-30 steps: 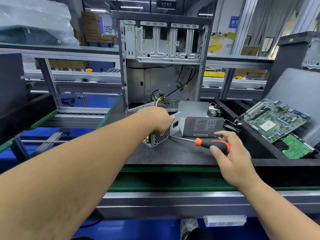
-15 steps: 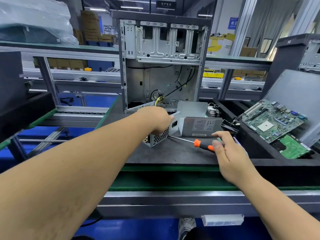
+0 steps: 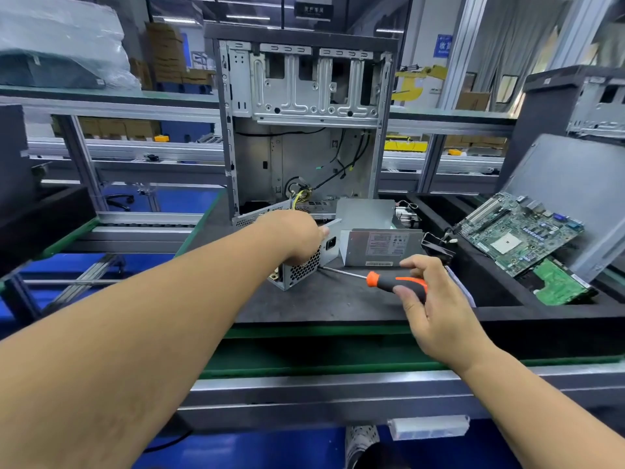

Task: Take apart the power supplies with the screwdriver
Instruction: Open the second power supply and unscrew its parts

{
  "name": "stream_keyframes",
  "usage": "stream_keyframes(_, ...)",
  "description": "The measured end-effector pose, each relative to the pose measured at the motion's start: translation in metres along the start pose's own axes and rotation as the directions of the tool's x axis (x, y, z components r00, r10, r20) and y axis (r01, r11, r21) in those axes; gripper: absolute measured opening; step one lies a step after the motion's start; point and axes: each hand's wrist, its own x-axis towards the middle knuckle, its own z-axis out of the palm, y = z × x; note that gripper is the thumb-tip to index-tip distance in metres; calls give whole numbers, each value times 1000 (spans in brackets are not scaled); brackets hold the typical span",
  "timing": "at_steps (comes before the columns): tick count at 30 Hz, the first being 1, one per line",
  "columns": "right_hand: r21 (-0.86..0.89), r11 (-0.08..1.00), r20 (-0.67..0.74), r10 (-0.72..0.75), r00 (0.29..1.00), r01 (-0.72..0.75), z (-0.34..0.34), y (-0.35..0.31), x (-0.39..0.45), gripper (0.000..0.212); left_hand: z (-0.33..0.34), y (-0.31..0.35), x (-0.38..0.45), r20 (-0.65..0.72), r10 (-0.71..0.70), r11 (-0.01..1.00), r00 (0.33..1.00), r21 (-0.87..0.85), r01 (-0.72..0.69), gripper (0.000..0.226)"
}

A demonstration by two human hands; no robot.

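Note:
A silver power supply (image 3: 306, 269) with a honeycomb grille sits on the dark mat, and my left hand (image 3: 297, 236) grips its top. Its separated grey cover (image 3: 382, 247) with a label stands just to the right. My right hand (image 3: 436, 299) holds the orange-and-black screwdriver (image 3: 392, 282) by the handle between thumb and fingers. The metal shaft points left, with its tip at the lower edge of the power supply's grille side.
An open computer case (image 3: 301, 130) stands upright behind the power supply, with cables hanging inside. A black tray (image 3: 473, 272) at the right holds a motherboard (image 3: 517, 231) and a green circuit board (image 3: 558, 282). A grey panel (image 3: 575, 187) leans behind them.
My right hand shifted its hold on the screwdriver handle, drawing back slightly so more of the handle shows. My left hand stayed on the power supply.

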Motion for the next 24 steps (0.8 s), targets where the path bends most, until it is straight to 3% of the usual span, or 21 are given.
stream_keyframes(4,195,979,-16,57,998,-52,5,1,-1,38,0,0,0,0,-16,1000,1000,10,16,39)
stream_keyframes(9,-130,985,13,117,993,-114,1,1,6,20,-2,1,-1,16,-51,998,999,-20,51,42)
stream_keyframes(11,-102,989,49,113,992,-107,-3,-2,10,17,-2,2,0,9,-58,997,998,-53,58,42)
stream_keyframes(15,69,996,15,-66,998,65,-7,-6,6,39,-2,2,-2,-17,-34,999,999,-24,34,33)
stream_keyframes(18,52,998,12,39,999,-40,-3,-4,2,35,-3,3,-6,-24,-14,1000,1000,-28,13,31)
stream_keyframes(20,-81,991,21,107,994,-105,-1,0,4,34,-3,2,-5,-13,-30,999,999,-43,29,31)
stream_keyframes(22,-132,987,29,98,995,-93,-1,1,7,33,-3,2,-4,3,-38,998,999,-56,38,35)
stream_keyframes(24,-48,998,26,38,999,-37,-4,-1,9,30,-3,2,-3,7,-24,999,1000,-46,25,38)
